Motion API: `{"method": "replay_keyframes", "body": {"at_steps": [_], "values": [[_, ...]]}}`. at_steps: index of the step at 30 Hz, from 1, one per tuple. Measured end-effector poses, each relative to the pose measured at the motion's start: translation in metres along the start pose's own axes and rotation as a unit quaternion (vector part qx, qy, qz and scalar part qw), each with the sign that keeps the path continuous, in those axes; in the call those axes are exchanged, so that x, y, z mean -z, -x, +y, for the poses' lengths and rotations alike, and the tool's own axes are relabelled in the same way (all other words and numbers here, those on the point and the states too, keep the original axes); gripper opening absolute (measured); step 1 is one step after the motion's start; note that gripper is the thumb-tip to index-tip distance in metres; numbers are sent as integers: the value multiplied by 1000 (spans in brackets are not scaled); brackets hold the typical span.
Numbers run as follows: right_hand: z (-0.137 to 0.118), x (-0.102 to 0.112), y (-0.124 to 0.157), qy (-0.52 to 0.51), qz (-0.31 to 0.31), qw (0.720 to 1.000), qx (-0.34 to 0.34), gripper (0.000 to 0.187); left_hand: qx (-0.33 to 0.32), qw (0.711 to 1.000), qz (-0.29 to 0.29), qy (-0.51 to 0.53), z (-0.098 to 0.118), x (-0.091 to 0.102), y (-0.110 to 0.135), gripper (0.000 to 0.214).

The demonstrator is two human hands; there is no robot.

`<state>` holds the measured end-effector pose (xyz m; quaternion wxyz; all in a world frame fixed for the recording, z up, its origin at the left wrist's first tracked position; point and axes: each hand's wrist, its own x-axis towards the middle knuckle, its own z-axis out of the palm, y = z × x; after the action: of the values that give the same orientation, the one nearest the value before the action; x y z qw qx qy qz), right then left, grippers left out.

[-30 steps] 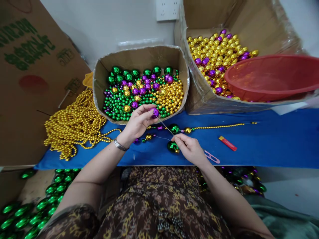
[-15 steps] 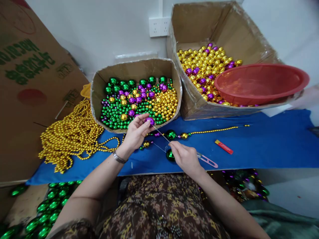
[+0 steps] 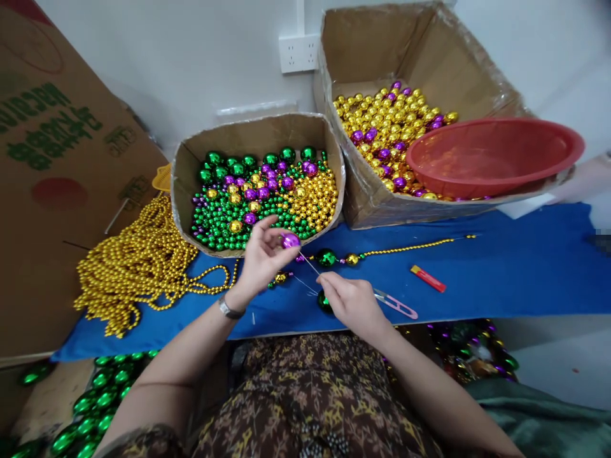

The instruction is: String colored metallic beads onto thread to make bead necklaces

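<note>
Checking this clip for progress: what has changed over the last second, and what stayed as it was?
The left hand has brought the purple bead slightly toward the person, nearer the right hand, so less of the needle shows between them. Both hands keep their holds. The bead strand on the blue cloth and the red basin have not moved; only the camera shifted.

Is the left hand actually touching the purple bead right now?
Touching. The head view shows the left hand pinching the purple bead between thumb and fingertip, with no gap. The right hand holds the needle that runs to it.
</note>
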<state>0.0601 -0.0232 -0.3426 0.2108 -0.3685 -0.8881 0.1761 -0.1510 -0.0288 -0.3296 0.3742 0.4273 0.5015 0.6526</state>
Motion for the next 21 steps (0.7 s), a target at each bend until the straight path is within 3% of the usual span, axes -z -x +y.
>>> {"method": "replay_keyframes", "body": {"at_steps": [2,6,10,13,16,18,21], "values": [[0,-1,-3,-55,-6,998,-4,28,31,999,-5,30,0,-3,2,63],[3,-5,-4,-40,29,999,-8,30,82,994,6,79,0,-5,3,60],[4,-10,-2,-127,13,992,-3,29,54,996,13,65,-4,-5,5,60],[6,-15,0,-110,23,994,-3,30,40,998,13,54,-6,-5,8,63],[8,-22,3,-54,54,997,-5,31,76,994,19,70,-6,-4,8,61],[8,-24,3,-69,49,996,1,31,108,990,24,92,-6,-4,8,57],[7,-24,2,-108,32,994,6,31,99,990,23,94,-6,-7,11,57]]}}
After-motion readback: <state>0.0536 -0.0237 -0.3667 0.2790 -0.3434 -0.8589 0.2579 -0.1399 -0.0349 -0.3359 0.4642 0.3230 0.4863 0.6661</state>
